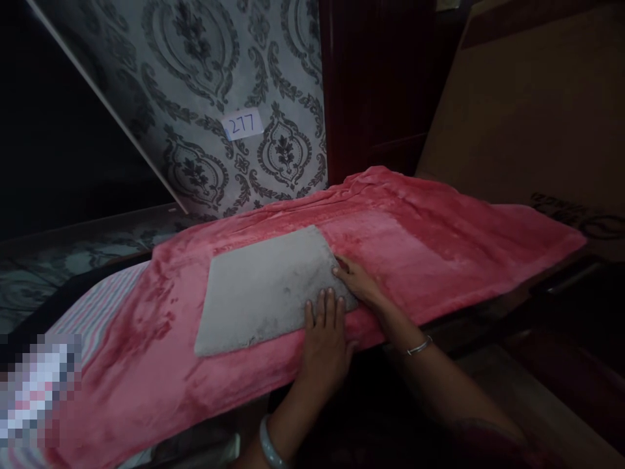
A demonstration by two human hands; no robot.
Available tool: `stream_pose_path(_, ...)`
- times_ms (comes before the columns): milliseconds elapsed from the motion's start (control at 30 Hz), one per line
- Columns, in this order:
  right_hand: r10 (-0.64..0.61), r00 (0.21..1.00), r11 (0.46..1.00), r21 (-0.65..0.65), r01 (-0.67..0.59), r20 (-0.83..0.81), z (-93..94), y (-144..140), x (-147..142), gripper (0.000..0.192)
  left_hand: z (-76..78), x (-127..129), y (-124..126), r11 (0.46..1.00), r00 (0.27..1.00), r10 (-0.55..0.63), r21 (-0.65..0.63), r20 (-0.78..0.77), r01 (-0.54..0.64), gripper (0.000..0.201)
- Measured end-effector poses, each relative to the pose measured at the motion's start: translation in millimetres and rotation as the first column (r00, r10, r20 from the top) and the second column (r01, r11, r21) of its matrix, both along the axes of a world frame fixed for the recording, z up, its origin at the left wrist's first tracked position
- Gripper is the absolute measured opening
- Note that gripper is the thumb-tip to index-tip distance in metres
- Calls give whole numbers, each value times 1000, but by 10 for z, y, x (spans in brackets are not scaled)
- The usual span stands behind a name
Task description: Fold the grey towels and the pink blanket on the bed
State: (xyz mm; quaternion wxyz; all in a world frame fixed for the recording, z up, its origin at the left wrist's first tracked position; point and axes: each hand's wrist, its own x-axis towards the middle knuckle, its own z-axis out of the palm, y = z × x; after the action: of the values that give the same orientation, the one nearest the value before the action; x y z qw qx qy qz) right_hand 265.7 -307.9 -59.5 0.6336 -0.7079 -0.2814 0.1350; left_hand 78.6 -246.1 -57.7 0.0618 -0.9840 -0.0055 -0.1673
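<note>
Far to the left of both hands, striped fabric (105, 296) shows from under the pink blanket (439, 234), and a blurred patch sits at the lower left corner. Up and left of the hands, a slip marked 277 (243, 124) is stuck on the patterned wall (195, 78).

The grey mat (266, 290) lies flat on the blanket, stretching left and away from the hands, its near right corner under them. The left hand (325, 339), with a pale bangle at the wrist, rests palm down with fingers together and laid flat over the mat's near edge. Just to its right, almost touching it, the right hand (359, 280), with a thin bracelet on the wrist, lies with fingers on the mat's right corner; whether it pinches the edge or only presses it cannot be told.

The step in hand looks like smoothing or squaring the mat on the blanket. The next move would likely call for a light, even push or slide along the edge, keeping the plush blanket beneath from bunching. To the right of the hands the blanket runs on toward a brown board (527, 111).
</note>
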Motion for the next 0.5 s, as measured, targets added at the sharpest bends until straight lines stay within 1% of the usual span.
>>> stream_pose_path(67, 4, 1000, 1000, 3, -4, -7, -17, -1, 4, 51, -18, -110, 69, 1000, 1000, 20, -8, -6, -20, 73)
stream_pose_path(133, 3, 1000, 1000, 15, -3, -16, -36, -1, 7, 52, 17, -251, 169, 998, 998, 58, -23, -10, -58, 70)
stream_pose_path(200, 12, 1000, 999, 31, -12, -27, -48, 0, 8, 51, 97, -365, 259, 994, 994, 107, -35, -8, -107, 67)
stream_pose_path(267, 24, 999, 998, 50, -23, -34, -49, 1, 7, 51, 192, -389, 296, 988, 989, 147, -46, 3, -146, 66)
stream_pose_path(333, 23, 999, 998, 52, -22, -25, -37, 1, 3, 51, 261, -296, 263, 990, 991, 130, -52, 15, -129, 69)
stream_pose_path(367, 17, 1000, 999, 46, -16, -15, -27, 1, 1, 52, 272, -212, 223, 994, 995, 94, -51, 14, -93, 71)
stream_pose_path(433, -1, 1000, 1000, 25, 1, 7, -7, 1, -4, 52, 243, -10, 120, 999, 1000, 6, -45, 7, -5, 75)
stream_pose_path(500, -18, 999, 1000, 14, 18, 32, 8, 1, -11, 52, 161, 170, 26, 999, 1000, -26, -37, 8, 27, 79)
